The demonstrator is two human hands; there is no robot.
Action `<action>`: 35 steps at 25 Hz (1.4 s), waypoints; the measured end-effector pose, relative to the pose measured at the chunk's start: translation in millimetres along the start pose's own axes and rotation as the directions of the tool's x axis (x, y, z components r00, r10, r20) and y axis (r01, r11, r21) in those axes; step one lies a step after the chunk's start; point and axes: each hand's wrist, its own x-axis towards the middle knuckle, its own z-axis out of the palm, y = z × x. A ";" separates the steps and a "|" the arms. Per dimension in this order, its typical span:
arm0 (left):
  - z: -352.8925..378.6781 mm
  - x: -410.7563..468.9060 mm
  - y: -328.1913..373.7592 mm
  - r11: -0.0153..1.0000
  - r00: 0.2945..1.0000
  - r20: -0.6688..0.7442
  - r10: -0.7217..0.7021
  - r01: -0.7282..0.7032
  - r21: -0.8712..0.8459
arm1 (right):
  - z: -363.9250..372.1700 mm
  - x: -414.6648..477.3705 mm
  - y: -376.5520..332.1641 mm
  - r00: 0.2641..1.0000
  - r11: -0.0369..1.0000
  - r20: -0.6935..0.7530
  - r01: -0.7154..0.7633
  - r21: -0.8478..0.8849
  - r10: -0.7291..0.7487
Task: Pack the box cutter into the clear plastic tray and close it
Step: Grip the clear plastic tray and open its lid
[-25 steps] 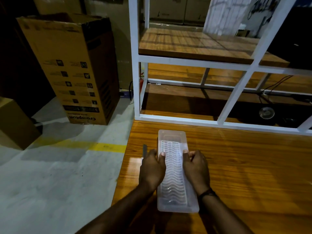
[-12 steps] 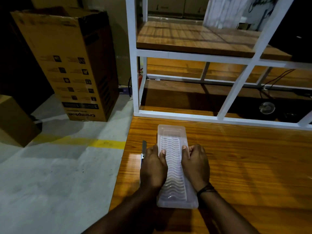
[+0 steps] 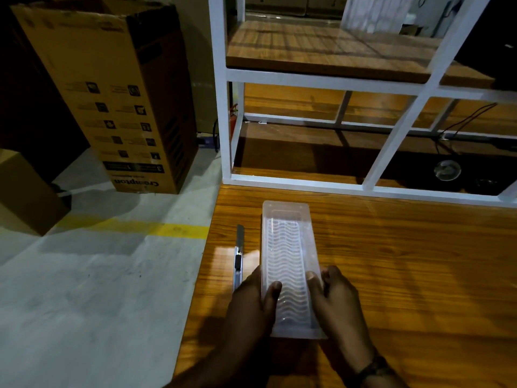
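A long clear plastic tray (image 3: 285,247) with a wavy ribbed top lies lengthwise on the wooden table (image 3: 405,275), its lid down. My left hand (image 3: 251,306) grips its near left edge, thumb on top. My right hand (image 3: 335,301) grips the near right edge the same way. The box cutter (image 3: 238,254), slim and metal with a dark slider, lies on the table just left of the tray, parallel to it; its near end is hidden behind my left hand.
A white metal shelf frame (image 3: 307,183) with wooden boards stands at the table's far edge. The table's left edge is close to the cutter; beyond it is concrete floor with a yellow line (image 3: 167,228) and a tall cardboard box (image 3: 112,93).
Both hands have slid back along the tray toward its near end. More of the box cutter shows beside the tray. The tray itself has stayed flat on the table.
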 end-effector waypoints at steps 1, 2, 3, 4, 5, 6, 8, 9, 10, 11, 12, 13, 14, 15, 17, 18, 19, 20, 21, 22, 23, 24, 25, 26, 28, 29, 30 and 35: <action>-0.5 3.0 2.8 1.000 1.000 -0.010 -0.012 0.012 -0.006 | 2.2 3.2 -0.9 1.000 1.000 -0.013 0.004 0.000 -0.004; -1.3 7.1 6.8 1.000 1.000 -0.015 -0.025 0.025 -0.006 | 5.0 8.2 -2.1 0.999 1.000 -0.031 0.012 -0.005 -0.012; -2.0 11.7 10.6 0.999 0.999 -0.025 -0.033 0.033 0.007 | 8.0 13.9 -4.2 0.999 1.000 -0.046 0.022 -0.015 -0.023; -2.8 15.7 14.0 0.999 0.999 -0.032 -0.033 0.034 0.034 | 10.6 19.1 -5.8 0.998 0.999 -0.058 0.030 -0.033 -0.032; -3.7 18.7 17.5 0.996 0.999 -0.042 -0.026 0.029 0.085 | 12.2 23.2 -7.5 0.997 0.998 -0.065 0.032 -0.059 -0.036; -5.0 20.6 21.2 0.988 0.999 -0.050 -0.017 0.025 0.153 | 12.7 25.8 -9.6 0.997 0.995 -0.068 0.035 -0.093 -0.041; -6.3 21.5 28.9 0.959 0.999 -0.040 -0.016 0.027 0.283 | 12.0 25.8 -13.0 0.998 0.985 -0.055 0.027 -0.171 -0.037; -6.0 22.1 32.5 0.943 0.999 -0.028 -0.040 0.047 0.330 | 10.9 24.4 -15.4 0.998 0.973 -0.047 0.024 -0.229 -0.035; -5.6 23.1 36.4 0.923 0.996 -0.015 -0.085 0.085 0.375 | 9.5 23.1 -18.1 0.998 0.949 -0.051 0.027 -0.314 -0.045; -4.8 24.8 39.2 0.899 0.991 -0.002 -0.137 0.125 0.420 | 8.5 21.3 -20.8 0.995 0.913 -0.068 0.037 -0.406 -0.071; -3.8 26.1 41.6 0.873 0.985 0.010 -0.174 0.150 0.464 | 8.4 19.5 -22.7 0.991 0.874 -0.081 0.051 -0.484 -0.103; -3.6 26.7 43.4 0.848 0.980 0.023 -0.197 0.159 0.505 | 9.5 17.3 -24.3 0.988 0.833 -0.061 0.085 -0.546 -0.141; -4.1 26.8 44.7 0.828 0.977 0.035 -0.210 0.159 0.538 | 10.8 15.7 -24.7 0.985 0.798 -0.043 0.109 -0.593 -0.166; -5.2 26.0 46.1 0.814 0.975 0.041 -0.218 0.159 0.559 | 11.8 15.5 -24.6 0.980 0.767 -0.051 0.118 -0.631 -0.193; -7.6 25.1 46.4 0.806 0.973 0.055 -0.226 0.155 0.572 | 13.1 15.0 -24.1 0.971 0.722 -0.072 0.120 -0.682 -0.229; -9.0 25.5 45.8 0.808 0.972 0.065 -0.227 0.150 0.569 | 12.8 14.9 -24.6 0.970 0.713 -0.073 0.120 -0.691 -0.234; -10.3 26.7 45.2 0.811 0.971 0.074 -0.228 0.147 0.566 | 12.8 14.7 -26.0 0.970 0.710 -0.073 0.118 -0.694 -0.233; -11.6 27.9 44.3 0.814 0.970 0.083 -0.229 0.144 0.563 | 12.9 14.5 -27.4 0.970 0.711 -0.077 0.112 -0.694 -0.229; -12.8 29.0 43.8 0.816 0.969 0.092 -0.229 0.139 0.561 | 12.9 14.3 -28.5 0.971 0.713 -0.085 0.103 -0.694 -0.223; -13.9 29.5 43.1 0.817 0.968 0.103 -0.230 0.134 0.561 | 13.2 14.1 -29.3 0.971 0.716 -0.090 0.100 -0.691 -0.223; -15.7 29.8 42.4 0.817 0.967 0.114 -0.230 0.128 0.562 | 13.4 13.6 -30.1 0.968 0.714 -0.086 0.111 -0.692 -0.234; -17.6 30.3 42.5 0.819 0.964 0.125 -0.234 0.126 0.560 | 14.4 14.2 -29.5 0.965 0.706 -0.070 0.133 -0.695 -0.251; -19.6 31.0 43.6 0.822 0.961 0.136 -0.240 0.127 0.555 | 14.7 15.7 -28.9 0.962 0.698 -0.041 0.166 -0.697 -0.270; -21.1 32.8 43.6 0.830 0.956 0.149 -0.252 0.135 0.541 | 14.4 18.5 -28.2 0.959 0.683 0.003 0.204 -0.702 -0.283; -23.6 37.1 43.0 0.843 0.946 0.174 -0.274 0.149 0.518 | 13.8 22.8 -27.9 0.951 0.634 0.096 0.268 -0.725 -0.292; -25.1 38.2 43.7 0.846 0.944 0.181 -0.274 0.148 0.513 | 13.1 22.4 -30.1 0.952 0.630 0.121 0.278 -0.725 -0.281; -26.7 38.8 44.1 0.848 0.942 0.185 -0.278 0.151 0.508 | 12.4 20.2 -33.1 0.954 0.634 0.136 0.280 -0.721 -0.267; -34.1 47.6 46.5 0.888 0.922 0.214 -0.324 0.218 0.404 | 3.7 -3.7 -66.1 0.953 0.687 0.255 0.295 -0.663 -0.163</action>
